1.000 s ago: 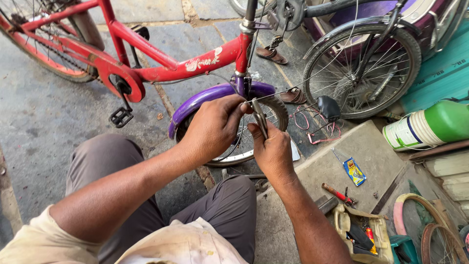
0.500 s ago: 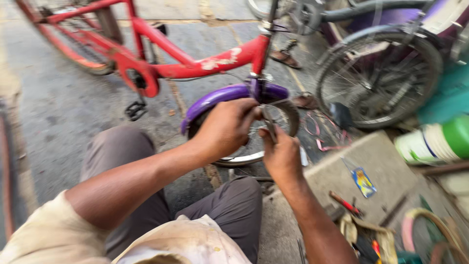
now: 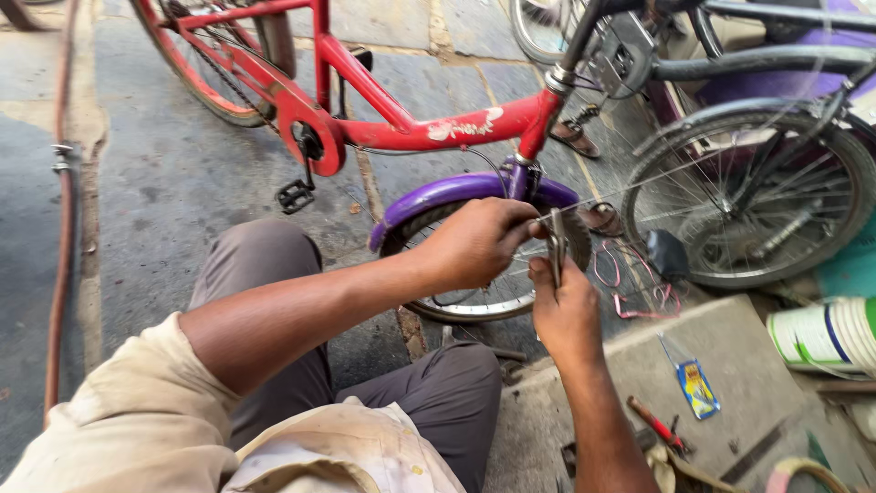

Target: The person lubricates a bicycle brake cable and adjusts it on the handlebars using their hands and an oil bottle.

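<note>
A red bicycle (image 3: 411,128) with a purple front mudguard (image 3: 456,192) stands in front of me, its front wheel (image 3: 474,306) near my knees. My left hand (image 3: 474,242) is closed by the wheel's top, fingertips pinching a thin cable at the brake area. My right hand (image 3: 566,310) grips metal pliers (image 3: 556,246), held upright with the jaws at the same spot. The two hands almost touch.
A second, dark bicycle's wheel (image 3: 757,196) stands at the right. A concrete slab (image 3: 730,338) holds a small blue packet (image 3: 698,388) and a red-handled tool (image 3: 655,424). A white and green container (image 3: 826,333) lies at the far right. Pink wire loops (image 3: 630,283) lie on the paving.
The view has shifted, so the bicycle and hands sit further right and higher. Both hands stay at the front wheel's top, and the pliers remain in my right hand.
</note>
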